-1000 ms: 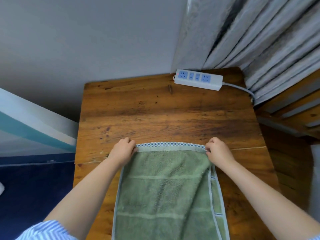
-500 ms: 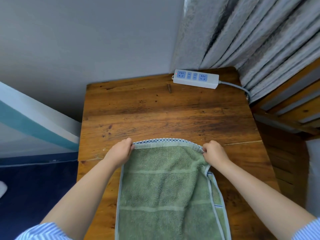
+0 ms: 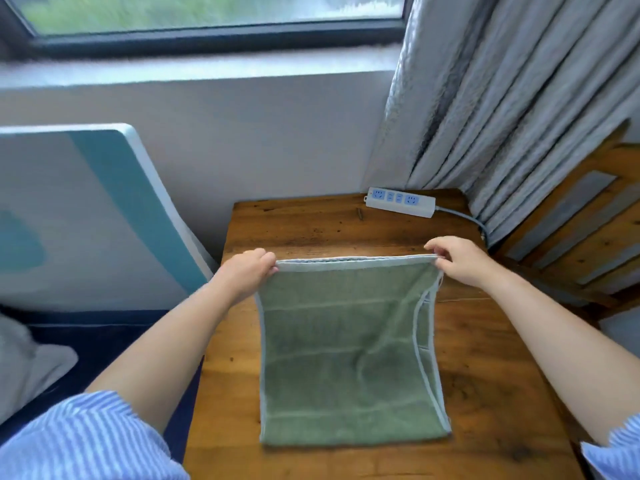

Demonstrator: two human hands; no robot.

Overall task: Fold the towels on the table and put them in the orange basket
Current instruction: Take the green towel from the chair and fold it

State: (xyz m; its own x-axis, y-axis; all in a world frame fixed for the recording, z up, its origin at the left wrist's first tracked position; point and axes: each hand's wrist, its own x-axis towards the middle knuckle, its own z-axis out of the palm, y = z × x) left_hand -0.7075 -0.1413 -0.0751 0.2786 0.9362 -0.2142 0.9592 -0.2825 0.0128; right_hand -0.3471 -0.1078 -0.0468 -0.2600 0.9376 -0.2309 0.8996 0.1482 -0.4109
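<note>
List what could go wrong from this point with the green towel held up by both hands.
1. The right hand pinches only the corner of the green towel, where the two layers' edges already sit apart; that grip could drop one layer and spoil the fold.
2. The left hand holds the other corner; uneven lowering could skew the fold.
3. Carrying the edge too far forward could reach the power strip on the table.

Single head view, looking forward-down, close over table [image 3: 311, 230], window wall beyond.
</note>
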